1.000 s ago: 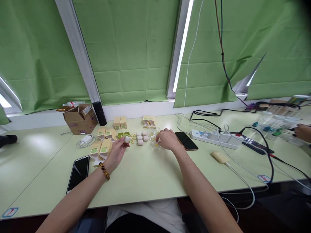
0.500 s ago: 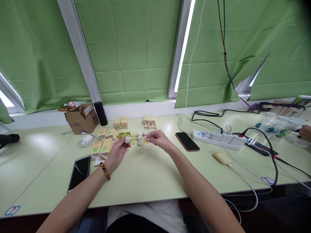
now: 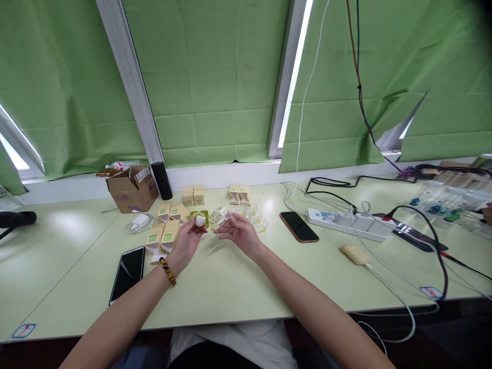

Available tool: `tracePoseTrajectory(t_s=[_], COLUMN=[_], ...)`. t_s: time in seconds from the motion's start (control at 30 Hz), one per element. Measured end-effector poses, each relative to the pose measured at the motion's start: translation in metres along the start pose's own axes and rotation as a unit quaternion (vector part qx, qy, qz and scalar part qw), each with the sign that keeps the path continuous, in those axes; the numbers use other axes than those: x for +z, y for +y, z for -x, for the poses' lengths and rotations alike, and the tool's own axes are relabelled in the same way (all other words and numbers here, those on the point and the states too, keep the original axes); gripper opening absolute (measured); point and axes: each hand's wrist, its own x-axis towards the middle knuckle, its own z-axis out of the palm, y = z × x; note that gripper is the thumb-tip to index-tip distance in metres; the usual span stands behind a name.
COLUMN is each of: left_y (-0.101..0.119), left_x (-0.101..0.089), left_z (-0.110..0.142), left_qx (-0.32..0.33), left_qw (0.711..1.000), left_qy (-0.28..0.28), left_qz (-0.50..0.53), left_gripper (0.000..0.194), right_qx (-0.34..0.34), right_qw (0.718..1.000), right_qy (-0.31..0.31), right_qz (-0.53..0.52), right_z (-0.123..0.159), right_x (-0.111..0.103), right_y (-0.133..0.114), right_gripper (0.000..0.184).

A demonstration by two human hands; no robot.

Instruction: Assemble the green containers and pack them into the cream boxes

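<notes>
My left hand [image 3: 188, 239], with a beaded bracelet at the wrist, holds a small white rounded piece [image 3: 200, 220] between thumb and fingers. Just to its right, my right hand [image 3: 240, 233] has its fingers closed on a small clear plastic cup [image 3: 220, 215], held tilted above the table. Several more clear cups [image 3: 258, 220] with yellow spots at their bottoms sit on the table beyond the right hand. Behind the left hand lies a green piece [image 3: 203, 213], and small yellow pieces are partly hidden by the held cup.
Small open cartons [image 3: 163, 236] stand beside my left hand, with more cartons [image 3: 193, 195] farther back. Phones [image 3: 127, 274] [image 3: 299, 226] lie at both sides. A power strip [image 3: 349, 223] with cables spreads to the right. A cardboard box [image 3: 132, 189] stands back left.
My right hand has picked a clear cup from the group at right and brought it left, close to my left hand. The left hand still holds the white piece.
</notes>
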Motion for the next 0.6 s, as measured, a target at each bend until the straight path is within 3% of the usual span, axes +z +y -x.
tracePoseTrajectory(t_s=[0.2, 0.33, 0.6], left_y=[-0.001, -0.002, -0.001], left_x=[-0.001, -0.001, 0.001], left_z=[0.001, 0.001, 0.002], left_qx=[0.003, 0.004, 0.013], left_qw=[1.0, 1.0, 1.0], left_qy=[-0.001, -0.006, -0.015], left_qz=[0.001, -0.003, -0.011], left_gripper=[0.025, 0.025, 0.024], right_qx=[-0.044, -0.019, 0.039], right_qw=[0.997, 0.999, 0.995], right_qy=[0.003, -0.01, -0.034], right_qz=[-0.056, -0.046, -0.09], right_z=[0.001, 0.004, 0.01], right_x=[-0.003, -0.002, 0.002], right_y=[-0.003, -0.008, -0.017], right_gripper=[0.051, 0.051, 0.033])
